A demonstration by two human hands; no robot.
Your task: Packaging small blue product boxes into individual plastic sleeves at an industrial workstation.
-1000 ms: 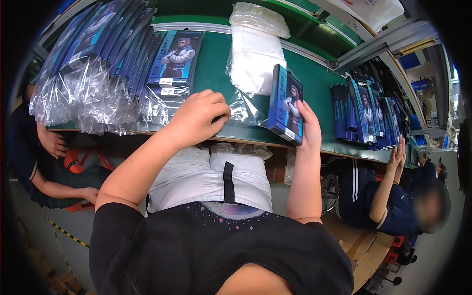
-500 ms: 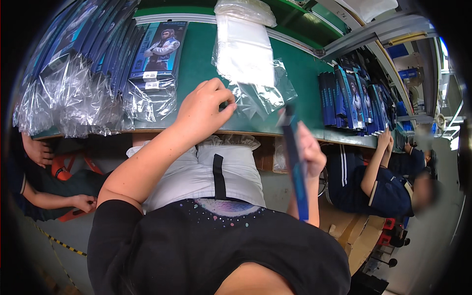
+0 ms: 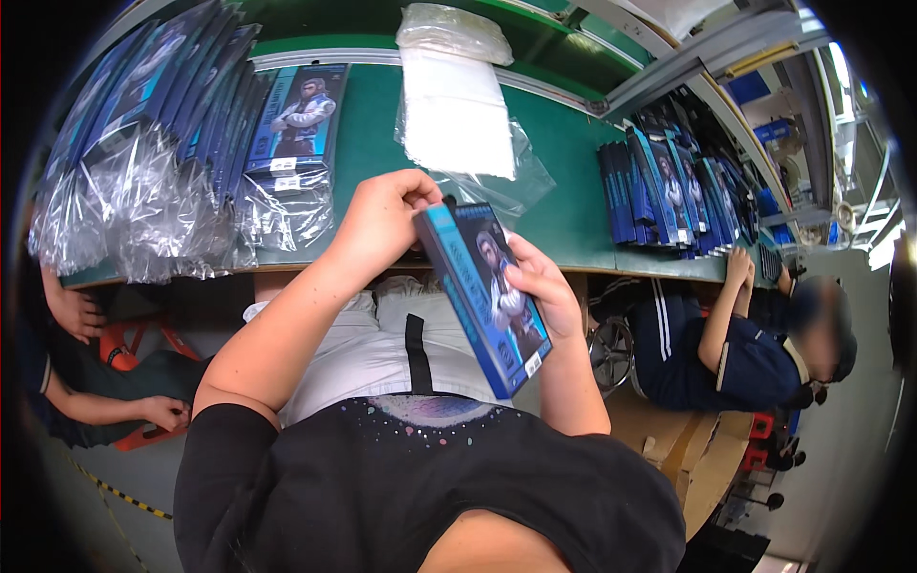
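A slim blue box [image 3: 492,296] with a printed figure in a white jacket on its front is held tilted above my lap. My right hand [image 3: 549,286] grips it along its right side, thumb on the front face. At the box's upper left corner is my left hand [image 3: 396,215], its fingers curled together. Whether those fingertips pinch the box or some film there is hidden. Just beyond both hands, a stack of clear plastic bags [image 3: 458,124] lies on the green table [image 3: 368,124], with loose film spreading from its near end.
To the left stand many similar boxes [image 3: 143,86], their lower ends in crinkled clear film [image 3: 143,210]. A bagged box stack [image 3: 296,124] lies beside them. More boxes [image 3: 659,191] stand at right, near a seated person [image 3: 755,353]. Another person's hand [image 3: 167,413] shows at left.
My right hand has brought the box leftward and turned its printed front into view. The box's top now meets my left hand, which has shifted slightly down.
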